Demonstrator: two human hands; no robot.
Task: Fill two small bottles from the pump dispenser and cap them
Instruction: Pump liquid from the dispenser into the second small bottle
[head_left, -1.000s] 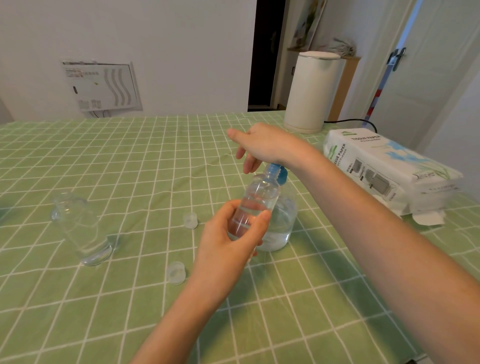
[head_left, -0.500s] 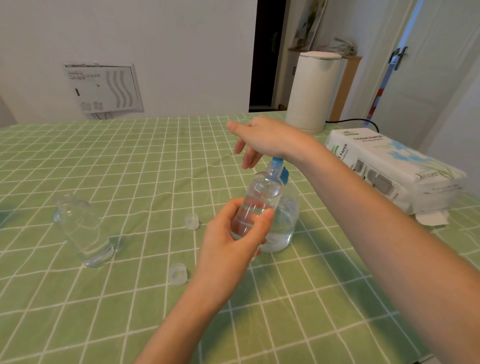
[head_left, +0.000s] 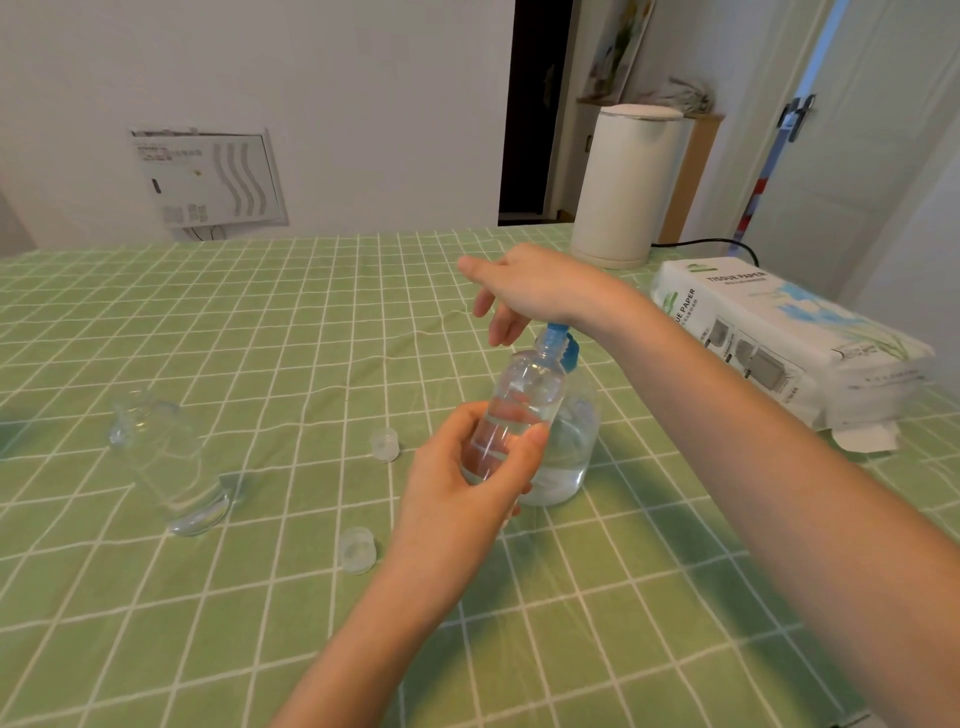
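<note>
My left hand (head_left: 462, 483) grips a small clear bottle (head_left: 524, 400), tilted, with its neck up under the blue pump head. Liquid fills the bottle's lower part. Behind it stands the clear pump dispenser (head_left: 569, 452), partly full, its blue pump head (head_left: 563, 340) under the heel of my right hand (head_left: 530, 286). That hand rests flat on the pump with its fingers spread. A second small clear bottle (head_left: 166, 462) stands alone at the left. Two clear caps lie on the cloth: one cap (head_left: 385, 445) left of my left hand, the other cap (head_left: 357, 550) nearer to me.
The green checked tablecloth (head_left: 260, 338) covers the whole table. A pack of tissue paper (head_left: 779, 338) lies at the right. A white cylindrical appliance (head_left: 626, 187) with a black cord stands at the back right edge.
My right hand and the pump head have risen a little. The small bottle stays under the spout in my left hand.
</note>
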